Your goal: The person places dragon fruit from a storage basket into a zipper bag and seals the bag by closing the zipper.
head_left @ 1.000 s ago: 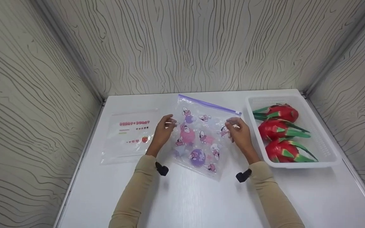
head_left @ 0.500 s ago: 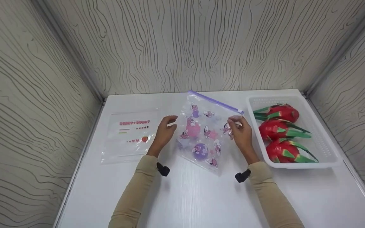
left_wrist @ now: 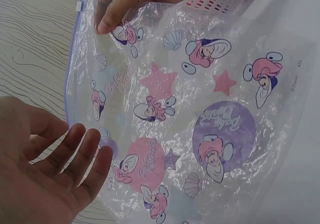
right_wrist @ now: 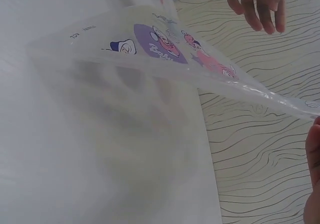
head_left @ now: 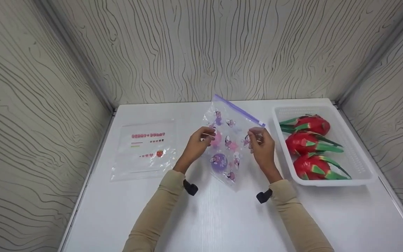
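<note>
A clear zip bag (head_left: 227, 142) with pink and purple cartoon prints hangs tilted in the middle, its purple zip strip (head_left: 238, 110) uppermost and sloping down to the right. My right hand (head_left: 263, 148) pinches the bag's right side below the white slider (left_wrist: 78, 6). Thumb and fingertips of that hand show at the top of the left wrist view. My left hand (head_left: 196, 145) is at the bag's left side, fingers loosely bent and spread. In the right wrist view, this left hand (right_wrist: 257, 4) hangs apart from the bag (right_wrist: 165, 49), which is seen nearly edge-on.
Another clear bag (head_left: 124, 161) with red lettering and a strawberry lies flat on the white table (head_left: 208, 224) at left. To the right stands a white plastic basket (head_left: 359, 154) holding three red dragon fruits (head_left: 301, 142) with green leaves. Wood-patterned walls (head_left: 201, 52) enclose the table.
The bag has swung, its zip strip now sloping more steeply and its face narrower. My left hand came off its left edge, then moved right. The right hand kept its pinch, shifting only slightly.
</note>
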A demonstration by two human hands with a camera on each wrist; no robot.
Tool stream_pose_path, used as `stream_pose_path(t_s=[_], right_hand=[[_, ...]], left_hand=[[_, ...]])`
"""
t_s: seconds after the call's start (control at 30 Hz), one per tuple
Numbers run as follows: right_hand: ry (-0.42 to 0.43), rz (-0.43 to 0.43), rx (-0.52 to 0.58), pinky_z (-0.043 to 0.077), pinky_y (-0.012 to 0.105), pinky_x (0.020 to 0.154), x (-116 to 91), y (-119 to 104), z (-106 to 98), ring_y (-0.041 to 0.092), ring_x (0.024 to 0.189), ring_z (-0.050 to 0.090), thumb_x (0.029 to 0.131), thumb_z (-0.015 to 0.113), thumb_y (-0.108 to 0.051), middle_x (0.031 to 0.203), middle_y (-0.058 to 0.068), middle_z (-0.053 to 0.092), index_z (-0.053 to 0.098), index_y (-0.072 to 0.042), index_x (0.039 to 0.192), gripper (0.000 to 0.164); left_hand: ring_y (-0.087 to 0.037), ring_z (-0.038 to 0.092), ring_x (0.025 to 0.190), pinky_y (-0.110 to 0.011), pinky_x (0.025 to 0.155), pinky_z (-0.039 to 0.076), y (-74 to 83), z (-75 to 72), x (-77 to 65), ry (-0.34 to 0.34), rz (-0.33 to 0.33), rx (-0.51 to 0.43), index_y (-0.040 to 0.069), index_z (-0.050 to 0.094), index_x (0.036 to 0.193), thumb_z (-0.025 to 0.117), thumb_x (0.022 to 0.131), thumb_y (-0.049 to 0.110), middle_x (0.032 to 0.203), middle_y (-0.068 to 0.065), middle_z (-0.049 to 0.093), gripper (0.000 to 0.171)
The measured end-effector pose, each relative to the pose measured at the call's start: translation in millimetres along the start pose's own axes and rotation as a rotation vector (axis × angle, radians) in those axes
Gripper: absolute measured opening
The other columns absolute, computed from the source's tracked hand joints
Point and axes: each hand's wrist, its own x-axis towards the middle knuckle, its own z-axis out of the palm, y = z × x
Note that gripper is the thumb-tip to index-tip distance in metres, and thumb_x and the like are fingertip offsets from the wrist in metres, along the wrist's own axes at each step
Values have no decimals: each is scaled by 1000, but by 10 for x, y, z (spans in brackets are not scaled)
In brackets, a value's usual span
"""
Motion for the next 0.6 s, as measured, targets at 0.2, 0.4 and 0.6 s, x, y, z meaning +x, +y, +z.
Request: stream_pose_path(t_s=[0.2,0.4,0.6], right_hand=[[16,-137,-58,43,10,48,-3,113,47,26,56,56,100,65,10,83,28,64,65,12,108,8],[19,-284,-148,41,7,53,-26,303,80,15,58,56,96,69,12,85,15,64,69,5,106,13],[-2,-364,-207,43,7,60,-66,318,113,9,65,55,96,72,9,88,9,62,71,-1,107,15]], left_hand=[[-25,71,112,-40,96,63,118,113,10,-15,-44,-5,0,61,138,52,109,7,127,-16,68,31],[-30,72,112,-39,92,65,206,191,44,-32,-49,-54,-4,57,140,51,110,8,128,-19,67,33],[-38,72,115,-50,97,63,248,266,85,-43,-64,-127,-4,55,140,49,112,11,128,-23,65,32]])
